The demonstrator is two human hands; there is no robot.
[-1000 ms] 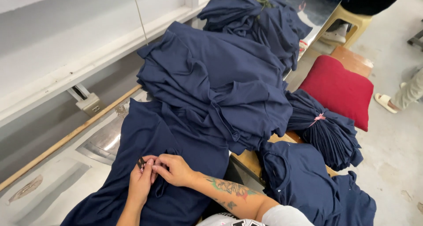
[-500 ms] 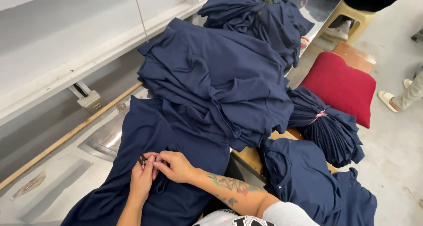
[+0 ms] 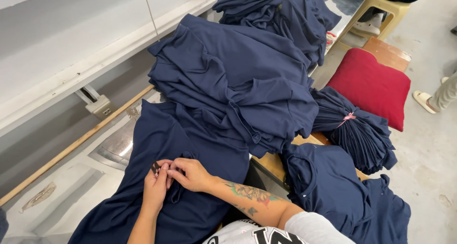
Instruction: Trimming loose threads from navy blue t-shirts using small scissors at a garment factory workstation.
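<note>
Here, left hand [image 3: 157,187] and right hand [image 3: 193,173] both pinch a small dark tag [image 3: 155,167] on the navy shirt [image 3: 190,144].

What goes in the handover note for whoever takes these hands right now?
Left hand: grip pinches a small dark tag at the neckline of the spread navy shirt.
Right hand: fingertips meet the left at that tag, on the fabric.
Shirt lies flat on the worktable; a navy shirt pile sits behind, a tied bundle to the right.
Done: shirt spread out, tag in hand.
Left: cannot tell if the tag is fixed.
</note>
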